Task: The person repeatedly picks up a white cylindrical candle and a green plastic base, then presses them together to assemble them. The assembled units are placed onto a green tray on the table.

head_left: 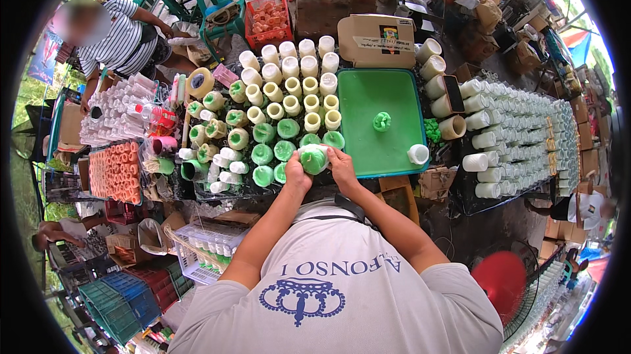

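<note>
Between our two bare hands, just beyond our grey shirt (394, 282), we hold a green and white cup (313, 159). Our left hand (298, 174) is closed around its left side, and our right hand (342, 168) has the fingers pressed to its right side, so both are clamped on it. The cup is just beside the near left corner of the green tray (368, 94). Its round green end is turned up toward our head, and we look almost along its long axis; because of this, its length appears short, and the lower end is hidden from us. How much it is tilted, we cannot tell exactly.

On the tray we see a small green lump (382, 121) near the middle, and a white cup (418, 154) close to the near right corner; where its opening points, we cannot tell surely. To the left of our hands, the green-filled cups (261, 154) stand upright, and behind these the cream tubes (291, 105) stand upright also, in rows, with their open ends up.
</note>
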Demonstrator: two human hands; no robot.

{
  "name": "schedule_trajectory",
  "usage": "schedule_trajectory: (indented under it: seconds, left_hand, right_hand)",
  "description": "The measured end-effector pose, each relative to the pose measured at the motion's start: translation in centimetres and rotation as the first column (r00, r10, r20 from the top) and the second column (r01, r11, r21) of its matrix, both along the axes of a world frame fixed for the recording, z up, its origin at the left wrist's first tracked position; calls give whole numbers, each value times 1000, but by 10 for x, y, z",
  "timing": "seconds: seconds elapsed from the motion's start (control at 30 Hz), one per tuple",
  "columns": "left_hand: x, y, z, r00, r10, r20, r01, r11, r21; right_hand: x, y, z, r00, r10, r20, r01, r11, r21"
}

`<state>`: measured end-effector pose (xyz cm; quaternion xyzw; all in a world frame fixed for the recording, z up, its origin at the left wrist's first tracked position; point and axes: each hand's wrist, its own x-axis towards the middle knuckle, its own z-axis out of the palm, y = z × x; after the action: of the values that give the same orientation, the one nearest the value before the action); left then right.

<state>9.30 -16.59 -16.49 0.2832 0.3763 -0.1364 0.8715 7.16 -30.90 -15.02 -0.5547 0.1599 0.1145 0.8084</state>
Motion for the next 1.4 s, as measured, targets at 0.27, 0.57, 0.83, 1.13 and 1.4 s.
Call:
schedule_trajectory:
  seconds: [0.27, 0.57, 0.83, 1.13, 1.4]
  left_hand:
    - [-7, 7, -6, 986, -77, 145, 110, 965, -239]
    - [-9, 21, -24, 911, -261, 320, 376, 845, -380]
    - [-10, 1, 62, 910, -376, 176, 401, 907, -132]
    - [-2, 13, 40, 868, -377, 324, 362, 926, 108]
    - [-3, 12, 67, 952, -233, 199, 291, 890, -352]
  right_hand:
    - [9, -15, 20, 993, 36, 116, -20, 990, -138]
    - [16, -16, 49, 961, 184, 205, -149, 973, -175]
    - [29, -18, 44, 993, 102, 65, -84, 967, -240]
    - [32, -25, 35, 947, 168, 273, -78, 947, -312]
    - [24, -34, 70, 879, 358, 315, -148, 833, -533]
